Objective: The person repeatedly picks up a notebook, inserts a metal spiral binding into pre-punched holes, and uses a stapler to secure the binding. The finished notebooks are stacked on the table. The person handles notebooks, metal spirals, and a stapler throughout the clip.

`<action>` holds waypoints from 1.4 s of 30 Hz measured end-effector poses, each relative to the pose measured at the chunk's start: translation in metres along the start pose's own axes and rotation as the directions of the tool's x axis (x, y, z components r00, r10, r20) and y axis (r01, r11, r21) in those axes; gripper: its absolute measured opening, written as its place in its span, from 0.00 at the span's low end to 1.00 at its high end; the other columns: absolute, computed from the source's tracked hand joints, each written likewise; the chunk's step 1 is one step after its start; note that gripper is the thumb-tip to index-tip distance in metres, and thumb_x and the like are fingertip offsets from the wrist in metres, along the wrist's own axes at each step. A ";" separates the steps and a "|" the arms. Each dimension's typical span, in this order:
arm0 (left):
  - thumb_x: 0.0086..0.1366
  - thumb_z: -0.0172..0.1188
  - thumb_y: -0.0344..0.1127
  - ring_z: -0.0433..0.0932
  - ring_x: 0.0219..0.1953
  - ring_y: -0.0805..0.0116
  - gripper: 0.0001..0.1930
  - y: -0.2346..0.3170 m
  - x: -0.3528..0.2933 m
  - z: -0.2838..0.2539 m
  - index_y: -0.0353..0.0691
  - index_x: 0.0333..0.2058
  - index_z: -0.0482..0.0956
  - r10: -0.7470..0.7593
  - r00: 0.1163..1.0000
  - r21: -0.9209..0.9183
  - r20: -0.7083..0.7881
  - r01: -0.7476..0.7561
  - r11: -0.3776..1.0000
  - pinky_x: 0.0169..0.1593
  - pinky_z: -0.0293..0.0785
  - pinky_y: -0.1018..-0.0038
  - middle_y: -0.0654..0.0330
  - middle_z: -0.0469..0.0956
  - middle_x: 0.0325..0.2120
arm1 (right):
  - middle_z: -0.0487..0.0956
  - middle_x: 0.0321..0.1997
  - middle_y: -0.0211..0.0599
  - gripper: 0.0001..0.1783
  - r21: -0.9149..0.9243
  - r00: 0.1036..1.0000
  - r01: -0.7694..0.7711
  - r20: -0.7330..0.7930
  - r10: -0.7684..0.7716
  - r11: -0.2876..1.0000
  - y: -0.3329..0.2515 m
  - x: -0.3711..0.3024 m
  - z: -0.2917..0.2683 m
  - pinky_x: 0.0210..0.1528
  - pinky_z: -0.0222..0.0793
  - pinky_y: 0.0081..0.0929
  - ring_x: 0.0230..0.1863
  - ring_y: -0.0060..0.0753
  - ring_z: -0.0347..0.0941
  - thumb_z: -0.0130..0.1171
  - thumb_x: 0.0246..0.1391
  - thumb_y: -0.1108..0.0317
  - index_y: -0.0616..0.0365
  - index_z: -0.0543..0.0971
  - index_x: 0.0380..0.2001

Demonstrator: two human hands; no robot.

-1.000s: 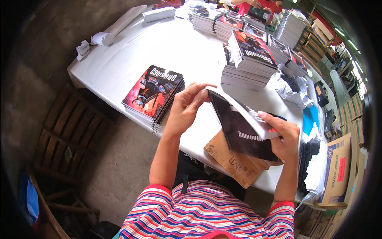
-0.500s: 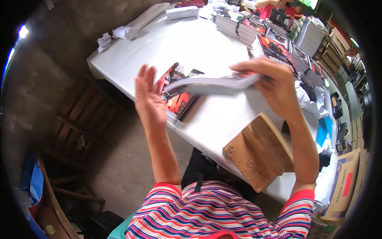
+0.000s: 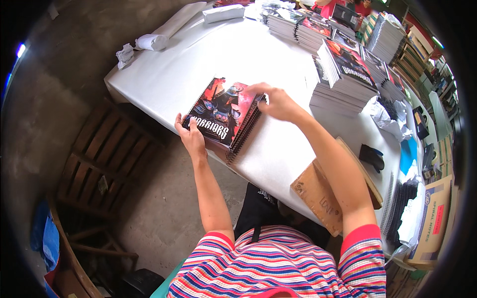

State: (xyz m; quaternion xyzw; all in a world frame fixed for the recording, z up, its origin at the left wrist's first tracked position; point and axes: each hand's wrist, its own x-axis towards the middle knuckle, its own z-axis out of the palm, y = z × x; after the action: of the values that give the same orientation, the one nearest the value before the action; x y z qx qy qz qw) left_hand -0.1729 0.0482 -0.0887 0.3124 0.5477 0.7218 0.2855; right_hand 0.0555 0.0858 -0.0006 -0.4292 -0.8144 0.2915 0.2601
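Note:
A spiral notebook [image 3: 221, 107] with a red and black illustrated cover lies on top of a small stack at the table's near left edge. Black coil bindings [image 3: 244, 130] show along the stack's right side. My left hand [image 3: 193, 138] grips the notebook's near left corner, thumb on the cover and fingers at the edge. At the far right corner, my right hand [image 3: 278, 103] is closed over the notebook with curled fingers; their undersides are hidden.
Tall stacks of similar notebooks [image 3: 343, 82] stand to the right on the white-covered table [image 3: 164, 79]. A wooden jig [image 3: 318, 196] sits under my right forearm, near a black glove [image 3: 371, 158] and loose coils [image 3: 397, 208]. Paper rolls [image 3: 151, 42] lie far left. Another person [image 3: 325, 9] is at the back.
The notebook that my right hand held in the air now lies on the stack. My left hand has gone from open to gripping its corner. My right hand has moved left.

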 end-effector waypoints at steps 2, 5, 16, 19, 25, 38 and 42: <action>0.66 0.47 0.37 0.69 0.44 0.68 0.17 -0.010 0.012 -0.002 0.34 0.49 0.65 0.098 0.995 0.175 -0.025 -0.092 0.980 0.51 0.61 0.75 0.56 0.71 0.40 | 0.67 0.57 0.51 0.26 0.078 0.949 -0.255 -0.172 0.265 0.964 0.002 0.014 0.003 0.61 0.57 0.31 0.59 0.46 0.62 0.52 0.47 0.68 0.56 0.69 0.53; 0.67 0.45 0.38 0.68 0.42 0.69 0.13 -0.008 0.023 -0.004 0.34 0.43 0.67 0.016 0.994 0.168 0.111 -0.035 0.985 0.50 0.62 0.75 0.57 0.71 0.39 | 0.63 0.60 0.54 0.34 0.497 0.824 -0.377 -0.206 0.528 0.782 0.067 0.040 0.038 0.60 0.57 0.31 0.61 0.44 0.60 0.54 0.52 0.54 0.63 0.62 0.57; 0.69 0.43 0.42 0.69 0.37 0.71 0.15 -0.023 0.034 -0.012 0.35 0.39 0.71 0.097 0.991 0.249 0.094 -0.117 0.961 0.45 0.64 0.76 0.59 0.73 0.33 | 0.66 0.54 0.57 0.37 0.084 0.857 -0.431 -0.271 0.437 0.898 0.045 0.043 0.029 0.60 0.57 0.37 0.59 0.50 0.60 0.59 0.41 0.62 0.67 0.62 0.55; 0.70 0.41 0.46 0.69 0.40 0.71 0.18 -0.020 0.034 -0.011 0.34 0.41 0.69 0.063 0.991 0.167 0.116 -0.082 0.983 0.47 0.64 0.75 0.59 0.72 0.36 | 0.69 0.46 0.58 0.34 -0.461 0.856 -0.137 -0.500 -0.129 0.877 0.061 0.070 -0.061 0.51 0.65 0.42 0.47 0.57 0.68 0.61 0.40 0.60 0.69 0.64 0.49; 0.67 0.47 0.46 0.60 0.55 0.62 0.24 0.009 0.009 -0.011 0.28 0.49 0.62 0.348 0.915 0.222 -0.207 -0.302 0.927 0.58 0.54 0.68 0.49 0.61 0.50 | 0.75 0.43 0.52 0.33 -0.253 0.536 -0.753 -0.771 0.344 0.607 0.113 -0.053 -0.260 0.46 0.69 0.39 0.45 0.46 0.72 0.63 0.38 0.48 0.62 0.73 0.43; 0.51 0.60 0.39 0.58 0.61 0.62 0.16 0.026 -0.252 0.073 0.47 0.40 0.77 0.448 -0.295 -0.506 0.844 -0.713 0.485 0.60 0.55 0.57 0.59 0.68 0.50 | 0.79 0.26 0.40 0.17 -0.164 0.474 -0.801 -0.761 0.443 0.576 0.178 -0.117 -0.277 0.36 0.67 0.29 0.30 0.32 0.74 0.65 0.43 0.55 0.60 0.80 0.26; 0.50 0.60 0.37 0.59 0.60 0.60 0.16 0.026 -0.257 0.072 0.45 0.40 0.76 0.366 -0.234 -0.409 0.901 -0.741 0.533 0.60 0.55 0.58 0.59 0.70 0.48 | 0.79 0.33 0.44 0.20 -0.310 0.409 -0.796 -0.908 0.085 0.520 0.139 -0.120 -0.269 0.40 0.69 0.35 0.37 0.47 0.76 0.66 0.40 0.54 0.55 0.78 0.33</action>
State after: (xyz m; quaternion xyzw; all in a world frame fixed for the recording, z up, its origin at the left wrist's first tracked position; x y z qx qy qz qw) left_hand 0.0453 -0.1081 -0.0839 0.9412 0.1099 0.2860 0.1421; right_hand 0.3721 0.1149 0.0683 -0.7945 -0.4734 -0.2198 0.3104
